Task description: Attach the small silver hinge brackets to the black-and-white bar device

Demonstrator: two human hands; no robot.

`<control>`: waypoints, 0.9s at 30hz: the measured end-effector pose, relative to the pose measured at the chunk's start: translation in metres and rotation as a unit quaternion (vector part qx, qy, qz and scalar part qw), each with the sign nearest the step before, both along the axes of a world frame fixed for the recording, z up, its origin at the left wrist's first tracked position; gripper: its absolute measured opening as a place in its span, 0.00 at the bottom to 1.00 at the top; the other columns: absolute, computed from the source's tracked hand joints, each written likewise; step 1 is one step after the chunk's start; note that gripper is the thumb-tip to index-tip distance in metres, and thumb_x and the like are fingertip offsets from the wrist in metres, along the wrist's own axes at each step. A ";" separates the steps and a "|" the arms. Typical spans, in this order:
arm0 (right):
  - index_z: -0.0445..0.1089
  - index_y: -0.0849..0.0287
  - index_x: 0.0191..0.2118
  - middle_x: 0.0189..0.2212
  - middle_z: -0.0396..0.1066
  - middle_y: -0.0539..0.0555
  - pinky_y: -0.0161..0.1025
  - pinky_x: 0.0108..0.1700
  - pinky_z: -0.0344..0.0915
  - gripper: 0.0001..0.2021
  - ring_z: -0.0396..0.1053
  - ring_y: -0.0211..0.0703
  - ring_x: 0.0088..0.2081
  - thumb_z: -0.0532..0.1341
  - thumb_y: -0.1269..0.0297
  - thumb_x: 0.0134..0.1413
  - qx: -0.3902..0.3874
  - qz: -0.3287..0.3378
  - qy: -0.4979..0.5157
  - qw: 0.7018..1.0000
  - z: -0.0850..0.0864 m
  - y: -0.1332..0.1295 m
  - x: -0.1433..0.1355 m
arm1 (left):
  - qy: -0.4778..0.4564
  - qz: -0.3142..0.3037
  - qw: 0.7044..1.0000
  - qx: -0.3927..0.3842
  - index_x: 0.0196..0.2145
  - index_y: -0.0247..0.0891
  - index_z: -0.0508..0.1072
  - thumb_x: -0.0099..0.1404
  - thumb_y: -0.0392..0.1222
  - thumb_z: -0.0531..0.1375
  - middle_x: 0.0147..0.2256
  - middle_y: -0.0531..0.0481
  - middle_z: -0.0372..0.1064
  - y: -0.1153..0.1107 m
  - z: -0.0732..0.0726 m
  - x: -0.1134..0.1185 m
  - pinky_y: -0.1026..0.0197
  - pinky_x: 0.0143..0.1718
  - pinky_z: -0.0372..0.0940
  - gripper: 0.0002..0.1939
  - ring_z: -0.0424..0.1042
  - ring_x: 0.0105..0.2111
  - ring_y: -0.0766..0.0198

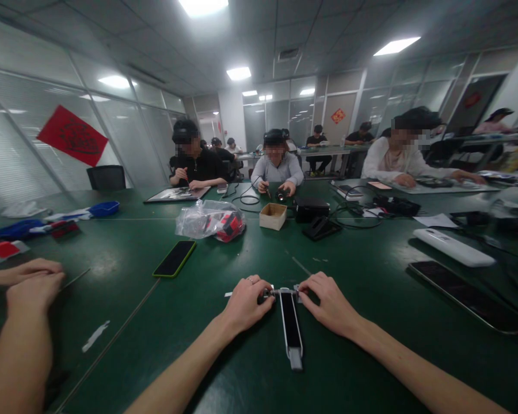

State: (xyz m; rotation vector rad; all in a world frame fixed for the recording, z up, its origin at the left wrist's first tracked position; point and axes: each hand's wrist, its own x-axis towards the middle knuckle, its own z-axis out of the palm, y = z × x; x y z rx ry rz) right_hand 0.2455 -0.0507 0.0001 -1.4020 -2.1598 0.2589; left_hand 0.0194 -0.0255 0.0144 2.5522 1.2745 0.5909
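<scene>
A long narrow device (289,322) with a black face, a white frame and a grey end piece lies on the green table in front of me. Its exact kind I cannot make out. My left hand (247,306) pinches a small metal part at the far end's left side, thumb and fingers closed around it. On the opposite side, my right hand (328,303) holds the end's right corner between thumb and fingertips. The fingers partly cover the small parts at both sides. A thin light strip sticks out to the left of my left hand.
A green-cased phone (175,259), a plastic bag with red items (211,221) and a small open box (273,216) stand beyond. At right lie a white device (453,247) and a dark phone (470,296). Another person's hands (34,282) rest at left; several people sit opposite.
</scene>
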 end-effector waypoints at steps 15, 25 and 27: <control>0.70 0.57 0.36 0.35 0.70 0.55 0.43 0.38 0.62 0.10 0.65 0.44 0.37 0.53 0.63 0.59 -0.006 -0.002 -0.006 1.000 0.002 -0.001 0.000 | 0.004 -0.005 1.000 0.015 0.36 0.38 0.71 0.62 0.42 0.56 0.32 0.51 0.67 -0.002 0.006 0.000 0.61 0.34 0.58 0.07 0.66 0.32 0.62; 0.70 0.58 0.36 0.34 0.70 0.55 0.44 0.39 0.62 0.10 0.64 0.45 0.38 0.53 0.63 0.59 -0.005 0.001 -0.001 1.000 0.002 -0.001 0.000 | 0.016 -0.006 0.999 0.032 0.35 0.38 0.72 0.61 0.42 0.57 0.29 0.51 0.66 0.000 0.002 0.000 0.62 0.33 0.57 0.07 0.66 0.32 0.62; 0.70 0.59 0.36 0.34 0.70 0.56 0.43 0.38 0.62 0.10 0.64 0.44 0.37 0.53 0.63 0.59 -0.008 0.001 0.000 1.000 0.002 -0.001 0.000 | 0.012 -0.004 1.000 0.027 0.36 0.38 0.72 0.61 0.42 0.58 0.30 0.51 0.66 -0.001 0.004 0.000 0.62 0.33 0.57 0.07 0.66 0.32 0.62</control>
